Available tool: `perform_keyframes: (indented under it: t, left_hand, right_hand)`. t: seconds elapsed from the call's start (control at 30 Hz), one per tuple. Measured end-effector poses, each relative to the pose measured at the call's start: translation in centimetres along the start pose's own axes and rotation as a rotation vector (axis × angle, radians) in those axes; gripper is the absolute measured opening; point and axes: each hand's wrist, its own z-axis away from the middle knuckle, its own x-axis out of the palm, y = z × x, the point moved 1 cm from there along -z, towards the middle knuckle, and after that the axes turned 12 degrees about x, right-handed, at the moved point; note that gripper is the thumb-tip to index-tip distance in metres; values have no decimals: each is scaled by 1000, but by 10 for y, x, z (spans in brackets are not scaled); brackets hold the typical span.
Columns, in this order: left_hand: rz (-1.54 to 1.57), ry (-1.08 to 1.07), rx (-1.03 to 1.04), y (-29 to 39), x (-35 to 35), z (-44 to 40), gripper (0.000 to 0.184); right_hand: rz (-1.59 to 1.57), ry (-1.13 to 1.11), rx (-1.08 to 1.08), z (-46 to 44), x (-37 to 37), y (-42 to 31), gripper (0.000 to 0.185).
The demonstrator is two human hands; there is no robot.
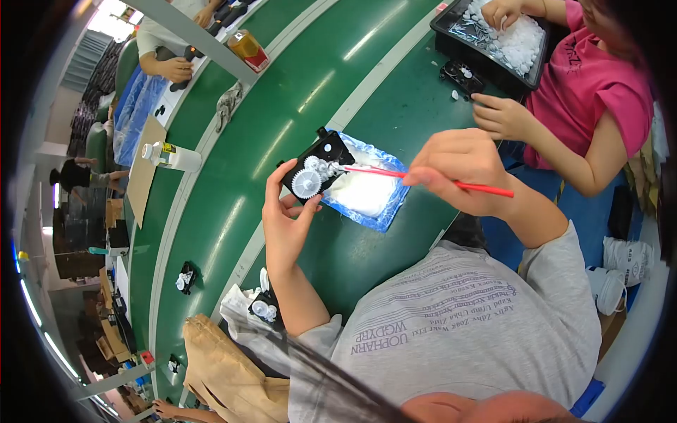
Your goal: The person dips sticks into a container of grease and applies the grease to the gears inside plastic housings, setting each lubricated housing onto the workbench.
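Observation:
My left hand point(285, 211) grips a black gearbox housing point(333, 149) by its edges, thumb on one side and fingers on the other. White plastic gears point(307, 182) sit in the housing, one large and some smaller. Pinched in my right hand point(462, 173) is a thin red stick point(486, 188), its far end touching or just over the small gears. Under the housing lies a blue-edged tray point(386, 215) holding a white, paste-like substance point(363, 190). The stick's tip is partly lost against the white.
At the upper right, a co-worker in pink reaches into a black bin point(451, 46) of white parts. Another gear unit point(264, 309) lies by my left elbow, and one point(187, 277) is on the green belt. A white bottle point(171, 156) and a rag point(228, 107) are across it.

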Motion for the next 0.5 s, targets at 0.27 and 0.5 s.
perform_keyframes:
  t: [0.27,0.5]
  left_hand:
    - [83,1,-85,4,-1,4,61]
    - [-10,-17,-50,6,-3,1,62]
  right_hand:
    - [88,-40,-28,-25,1,-13,30]
    - [85,-123,-71,-12,4,-18,13]
